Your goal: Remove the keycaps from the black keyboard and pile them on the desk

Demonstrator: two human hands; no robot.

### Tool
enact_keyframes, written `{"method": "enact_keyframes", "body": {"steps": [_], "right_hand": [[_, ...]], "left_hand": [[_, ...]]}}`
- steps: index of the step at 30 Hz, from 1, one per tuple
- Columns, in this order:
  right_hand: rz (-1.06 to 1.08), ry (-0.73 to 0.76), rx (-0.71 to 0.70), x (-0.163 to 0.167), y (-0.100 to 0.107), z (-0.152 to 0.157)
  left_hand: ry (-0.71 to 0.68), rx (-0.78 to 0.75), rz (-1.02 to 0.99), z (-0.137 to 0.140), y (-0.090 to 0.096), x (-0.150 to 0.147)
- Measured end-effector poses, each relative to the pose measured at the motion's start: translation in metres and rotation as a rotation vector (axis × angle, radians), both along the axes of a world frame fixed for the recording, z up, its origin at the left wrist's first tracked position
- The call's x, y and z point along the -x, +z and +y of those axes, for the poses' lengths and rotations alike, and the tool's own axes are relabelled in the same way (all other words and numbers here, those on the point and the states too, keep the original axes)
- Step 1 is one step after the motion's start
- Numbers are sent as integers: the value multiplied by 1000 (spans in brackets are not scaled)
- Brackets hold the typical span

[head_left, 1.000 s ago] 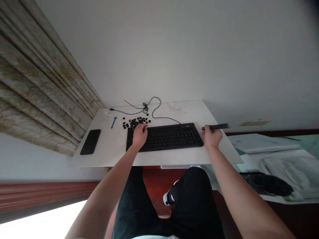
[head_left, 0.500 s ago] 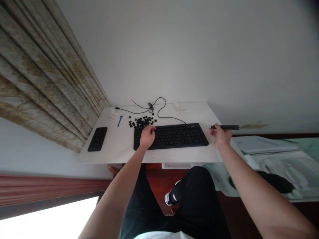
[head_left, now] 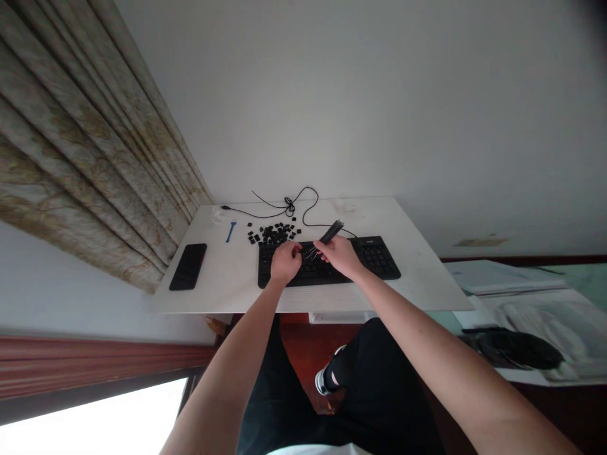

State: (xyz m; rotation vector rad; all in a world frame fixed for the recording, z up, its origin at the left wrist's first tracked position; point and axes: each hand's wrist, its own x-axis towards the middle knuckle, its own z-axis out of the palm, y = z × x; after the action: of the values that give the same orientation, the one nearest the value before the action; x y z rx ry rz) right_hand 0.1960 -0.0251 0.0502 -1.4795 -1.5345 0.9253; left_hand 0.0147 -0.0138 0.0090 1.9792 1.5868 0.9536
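Black phone [head_left: 188,267] near patterned curtain [head_left: 92,133]

i see a black keyboard [head_left: 376,258], black keycaps [head_left: 275,235] just beyond it, blue tool [head_left: 231,232] left, gold-patterned pale curtain [head_left: 95,145] further left!

On the table [head_left: 422,278], the keyboard [head_left: 317,274] lies right of the phone [head_left: 188,267], keycaps [head_left: 275,234] and cable [head_left: 289,206] behind it.

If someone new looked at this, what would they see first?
Probably the heap of little black keys on the white table, just beyond the left part of the black keyboard. Next, the right hand, holding a dark tool with thin wire ends over the keyboard. Then the big flowery curtain at the picture's left.
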Motion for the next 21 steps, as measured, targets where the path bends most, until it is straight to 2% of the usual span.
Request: {"method": "enact_keyframes", "body": {"steps": [6,15,21], "right_hand": [[-268,1,-39,11,3,10],[-505,41,-69,25,13,14],[-435,63,-87,26,8,14]], "left_hand": [[-3,15,-17,0,1,0],[-30,11,70,-1,4,-1],[-167,-36,194,-6,9,-2]]}}
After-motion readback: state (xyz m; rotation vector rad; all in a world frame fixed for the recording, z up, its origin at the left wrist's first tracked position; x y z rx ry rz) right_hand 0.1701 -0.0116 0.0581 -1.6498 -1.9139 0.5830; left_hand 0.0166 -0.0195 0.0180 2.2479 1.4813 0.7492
